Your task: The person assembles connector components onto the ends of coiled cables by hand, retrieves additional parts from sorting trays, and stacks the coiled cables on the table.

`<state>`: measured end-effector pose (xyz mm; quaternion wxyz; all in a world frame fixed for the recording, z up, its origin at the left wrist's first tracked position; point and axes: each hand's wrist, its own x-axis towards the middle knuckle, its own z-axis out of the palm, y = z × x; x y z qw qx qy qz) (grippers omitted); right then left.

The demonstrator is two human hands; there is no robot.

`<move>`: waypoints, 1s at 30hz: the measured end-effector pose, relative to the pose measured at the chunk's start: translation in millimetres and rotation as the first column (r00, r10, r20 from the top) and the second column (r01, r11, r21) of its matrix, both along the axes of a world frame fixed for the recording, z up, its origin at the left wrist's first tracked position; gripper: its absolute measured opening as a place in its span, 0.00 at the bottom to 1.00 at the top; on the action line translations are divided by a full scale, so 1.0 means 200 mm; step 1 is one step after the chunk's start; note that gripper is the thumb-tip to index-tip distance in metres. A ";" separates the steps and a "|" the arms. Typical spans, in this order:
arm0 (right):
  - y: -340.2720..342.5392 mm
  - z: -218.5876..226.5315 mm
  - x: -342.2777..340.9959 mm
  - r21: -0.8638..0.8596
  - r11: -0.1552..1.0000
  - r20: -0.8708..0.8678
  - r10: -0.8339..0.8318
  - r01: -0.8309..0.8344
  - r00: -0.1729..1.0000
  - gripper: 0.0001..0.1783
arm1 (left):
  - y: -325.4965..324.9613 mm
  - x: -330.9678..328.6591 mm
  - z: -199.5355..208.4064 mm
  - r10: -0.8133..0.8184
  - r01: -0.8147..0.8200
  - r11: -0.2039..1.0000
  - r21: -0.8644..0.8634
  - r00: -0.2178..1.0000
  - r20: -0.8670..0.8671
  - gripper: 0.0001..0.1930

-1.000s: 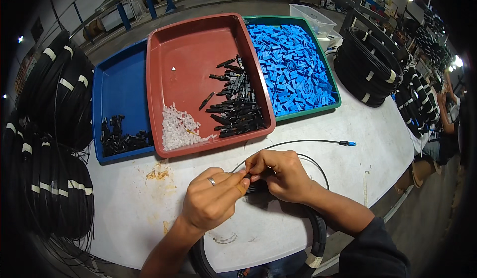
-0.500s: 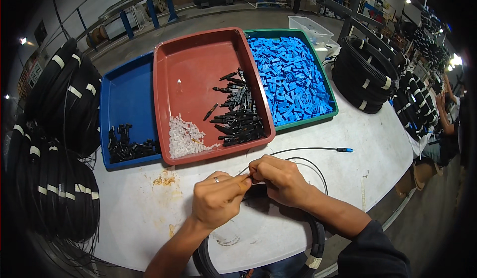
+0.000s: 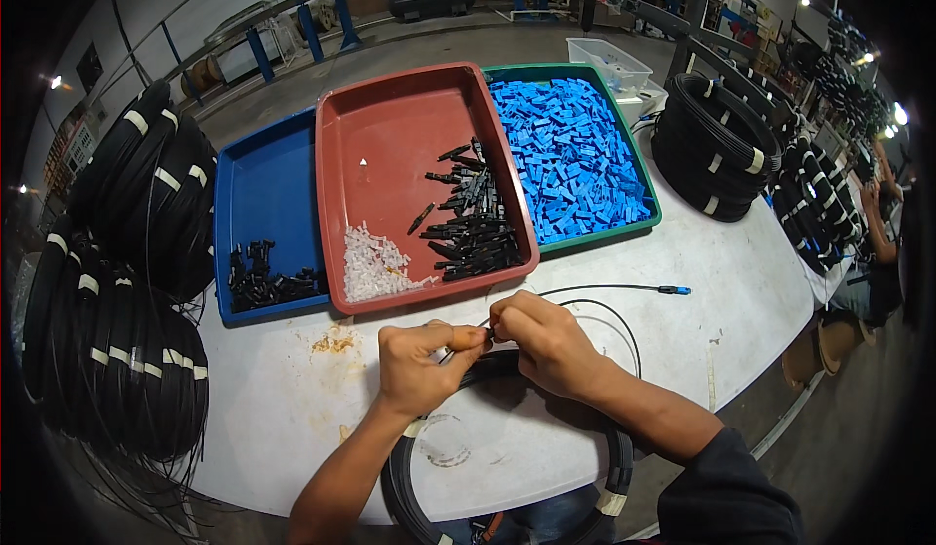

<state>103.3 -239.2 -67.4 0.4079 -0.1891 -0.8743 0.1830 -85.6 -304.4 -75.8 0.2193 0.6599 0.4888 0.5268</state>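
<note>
Plastic trays, three in a row: blue tray [image 3: 258,184], red tray [image 3: 390,136], green tray [image 3: 639,228]. Before them, left hand [image 3: 419,365] and right hand [image 3: 541,340] meet fingertip to fingertip, both pinching a thin black cable [image 3: 595,289] ending in one blue connector [image 3: 673,291]. Cable coils [image 3: 717,145] flank the table. Compared with half a second earlier, the hands have barely shifted.

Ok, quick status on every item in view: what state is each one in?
left hand: pinching the thin black cable
right hand: pinching the thin black cable
thin black cable: uncoiled, blue-tipped
cable coil: taped
red tray: part filled
green tray: nearly full
blue tray: mostly bare
</note>
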 end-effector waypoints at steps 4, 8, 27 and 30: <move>0.05 -0.06 0.01 -0.440 0.888 -0.147 0.074 -0.132 0.986 0.11 | 0.05 0.00 0.06 0.054 0.233 0.826 0.513 0.873 -0.484 0.05; 0.04 -0.02 0.00 -0.274 0.948 -0.163 0.123 -0.165 0.979 0.13 | 0.02 -0.02 0.07 0.060 0.124 0.890 0.439 0.923 -0.381 0.06; 0.06 -0.01 0.01 -0.341 0.903 -0.234 0.189 -0.263 0.954 0.11 | 0.00 -0.01 0.12 0.096 0.168 0.852 0.496 0.881 -0.464 0.06; 0.05 0.00 0.02 -0.194 0.952 -0.199 0.197 -0.236 0.960 0.14 | -0.04 -0.01 0.09 0.030 0.021 0.965 0.261 0.981 -0.193 0.06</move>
